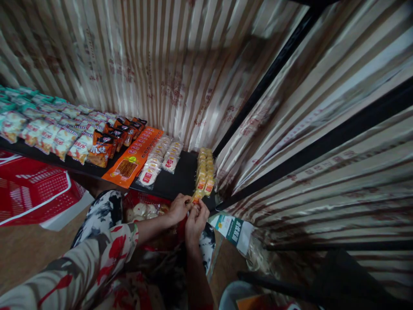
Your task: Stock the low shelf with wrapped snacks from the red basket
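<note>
Between my two hands, at the front edge of the black shelf [174, 183], is a small yellow snack packet [196, 198]. My left hand [179, 208] pinches its left side, and my right hand [197, 219] grips it from below and to the right. Just beyond my fingers stand two rows of similar yellow snack packets [205, 170], lined up toward the back. Left of them lie white round cracker packets [151, 165] in a long row, with a shorter row of the same kind [172, 156] beside it.
An orange bag [134, 155] lies flat on the shelf, with orange-black snack bags [100, 150] and white snack bags [64, 140] farther left. Red baskets sit below, one [32, 189] at left, another holding packets [142, 211] by my lap. Striped sheeting [180, 64] hangs behind; a dark pole [267, 77] slants across.
</note>
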A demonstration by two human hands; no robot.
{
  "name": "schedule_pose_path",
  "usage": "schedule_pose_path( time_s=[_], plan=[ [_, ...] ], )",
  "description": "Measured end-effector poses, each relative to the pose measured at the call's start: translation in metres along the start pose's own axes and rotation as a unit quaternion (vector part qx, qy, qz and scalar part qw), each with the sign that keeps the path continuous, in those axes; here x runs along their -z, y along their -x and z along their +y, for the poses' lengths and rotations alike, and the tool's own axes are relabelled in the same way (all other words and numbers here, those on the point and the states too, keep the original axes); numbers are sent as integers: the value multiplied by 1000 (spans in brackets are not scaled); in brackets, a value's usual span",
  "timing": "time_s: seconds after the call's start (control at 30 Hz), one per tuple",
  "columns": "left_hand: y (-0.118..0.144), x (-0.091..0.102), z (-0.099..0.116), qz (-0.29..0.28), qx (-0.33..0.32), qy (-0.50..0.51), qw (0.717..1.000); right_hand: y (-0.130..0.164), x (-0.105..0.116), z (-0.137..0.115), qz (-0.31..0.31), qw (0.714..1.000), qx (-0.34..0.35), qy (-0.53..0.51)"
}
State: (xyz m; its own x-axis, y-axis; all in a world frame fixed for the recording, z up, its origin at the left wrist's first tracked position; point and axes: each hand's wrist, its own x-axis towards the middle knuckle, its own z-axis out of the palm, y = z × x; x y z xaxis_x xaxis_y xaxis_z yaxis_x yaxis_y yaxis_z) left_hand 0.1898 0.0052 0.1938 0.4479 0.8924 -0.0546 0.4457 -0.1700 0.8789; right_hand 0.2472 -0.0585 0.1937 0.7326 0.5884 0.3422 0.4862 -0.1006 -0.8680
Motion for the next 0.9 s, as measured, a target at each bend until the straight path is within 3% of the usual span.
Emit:
schedule_pose_path(
  time_s=[0.4, 0.6, 0.9],
  plan=[
    [-31, -32, 21, -26, -2, -5, 1000, -19, 4, 21, 26, 998, 38, 51],
    [-41, -42, 29, -33, 32, -26, 999, -25, 6, 26, 17, 999, 14, 50],
    [-45, -48, 35, -30, 30, -2, 999, -28, 7, 32, -2, 1000, -7, 16]
  ],
)
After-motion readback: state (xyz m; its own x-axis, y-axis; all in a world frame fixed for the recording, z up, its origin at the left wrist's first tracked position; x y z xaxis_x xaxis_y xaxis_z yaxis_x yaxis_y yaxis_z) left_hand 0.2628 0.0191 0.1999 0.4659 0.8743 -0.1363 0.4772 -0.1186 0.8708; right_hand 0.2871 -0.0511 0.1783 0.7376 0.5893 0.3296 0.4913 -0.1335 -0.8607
